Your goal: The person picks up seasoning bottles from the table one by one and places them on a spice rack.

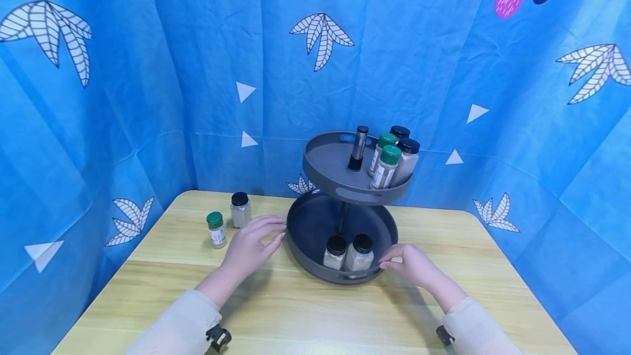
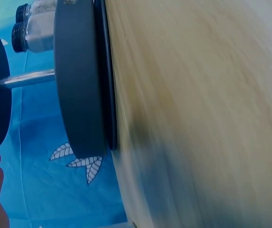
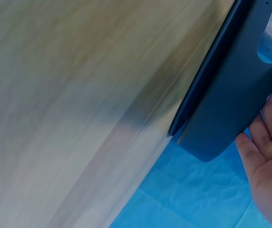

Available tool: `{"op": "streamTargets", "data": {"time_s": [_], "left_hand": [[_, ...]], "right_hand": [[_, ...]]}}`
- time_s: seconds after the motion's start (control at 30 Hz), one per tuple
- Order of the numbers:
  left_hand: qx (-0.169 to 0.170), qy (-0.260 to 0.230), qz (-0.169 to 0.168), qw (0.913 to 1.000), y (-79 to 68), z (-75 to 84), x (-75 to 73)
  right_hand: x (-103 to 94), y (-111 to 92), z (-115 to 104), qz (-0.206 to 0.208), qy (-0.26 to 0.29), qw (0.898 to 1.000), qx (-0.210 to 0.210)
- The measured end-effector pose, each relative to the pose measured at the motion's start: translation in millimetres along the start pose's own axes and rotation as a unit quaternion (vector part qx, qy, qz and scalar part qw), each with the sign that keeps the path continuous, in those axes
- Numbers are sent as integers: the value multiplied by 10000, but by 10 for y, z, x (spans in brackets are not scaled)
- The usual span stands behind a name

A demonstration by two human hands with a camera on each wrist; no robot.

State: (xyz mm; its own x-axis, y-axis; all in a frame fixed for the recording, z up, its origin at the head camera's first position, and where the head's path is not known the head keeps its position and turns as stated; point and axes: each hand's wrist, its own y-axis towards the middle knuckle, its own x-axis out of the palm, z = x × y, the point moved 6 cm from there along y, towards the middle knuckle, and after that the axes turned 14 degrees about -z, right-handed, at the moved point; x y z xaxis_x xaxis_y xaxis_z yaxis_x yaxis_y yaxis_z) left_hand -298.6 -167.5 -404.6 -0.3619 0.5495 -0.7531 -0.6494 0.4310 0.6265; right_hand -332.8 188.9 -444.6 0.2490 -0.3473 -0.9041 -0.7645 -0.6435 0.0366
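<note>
A dark grey two-tier turntable stands on the table, its lower tray (image 1: 310,270) under a smaller upper tray (image 1: 327,166). In the head view my left hand (image 1: 251,245) is at the lower tray's left rim with fingers extended; whether they touch it I cannot tell. My right hand (image 1: 416,267) pinches the right rim, its thumb and fingertips beside the handle slot in the right wrist view. Two black-lidded jars (image 1: 334,253) (image 1: 360,253) sit at the front of the lower tray. Green-lidded jars (image 1: 385,167) and black-lidded jars (image 1: 407,160) crowd the upper tray's right side.
Left of the turntable, a black-lidded jar (image 1: 240,212) and a green-lidded jar (image 1: 217,232) stand upright on the wooden table (image 1: 305,316). A short post (image 1: 360,147) rises from the upper tray. A blue patterned curtain (image 1: 394,70) hangs behind and at both sides.
</note>
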Motion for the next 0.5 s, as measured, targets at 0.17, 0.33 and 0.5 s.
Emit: {"op": "streamTargets", "data": {"time_s": [0.17,0.33,0.5], "left_hand": [[-94,76,56,9999,-33,-57,-71],[-161,130,195,9996,-62,-112,-127],[-353,74,293,9989,-98,-202,-152]], "right_hand": [[-9,9,8,-26,-13,10000,-5],[-16,13,2,-41,-33,10000,-78],[-22,17,6,-52,-54,9999,-88]]}}
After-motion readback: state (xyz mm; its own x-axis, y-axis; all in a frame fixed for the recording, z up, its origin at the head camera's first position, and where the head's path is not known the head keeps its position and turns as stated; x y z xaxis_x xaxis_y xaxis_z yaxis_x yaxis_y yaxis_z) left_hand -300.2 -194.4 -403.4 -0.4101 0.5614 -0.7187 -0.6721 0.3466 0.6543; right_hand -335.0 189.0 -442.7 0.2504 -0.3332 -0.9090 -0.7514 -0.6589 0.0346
